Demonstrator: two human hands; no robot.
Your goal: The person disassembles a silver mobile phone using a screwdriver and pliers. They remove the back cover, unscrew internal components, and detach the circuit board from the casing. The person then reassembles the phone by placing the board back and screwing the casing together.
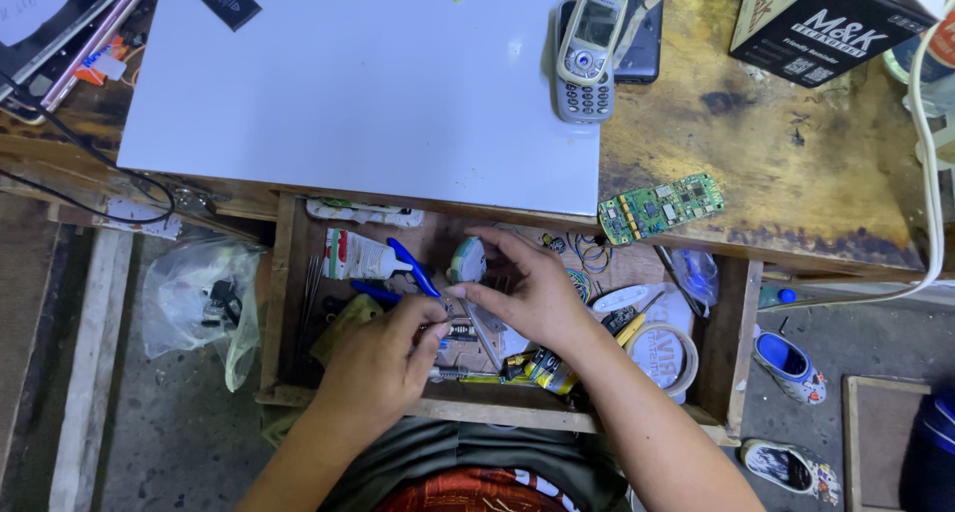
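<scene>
Small metal part (456,318) held over the open drawer (284,303) among loose tools; left hand (383,363) pinched on it; right hand (532,293) touching, fingers half-curled; step judged sorting or fitting; next move calls for a steady fingertip grip.

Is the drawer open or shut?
Open: the drawer is pulled out from under the bench, tools exposed, both hands inside it.

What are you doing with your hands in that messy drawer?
A person sits at a worn wooden workbench with its open wooden drawer full of tools. Both hands meet over it: the left hand and right hand pinch a small metal part between the fingertips. A silver keypad phone and green circuit board lie on the bench.
</scene>
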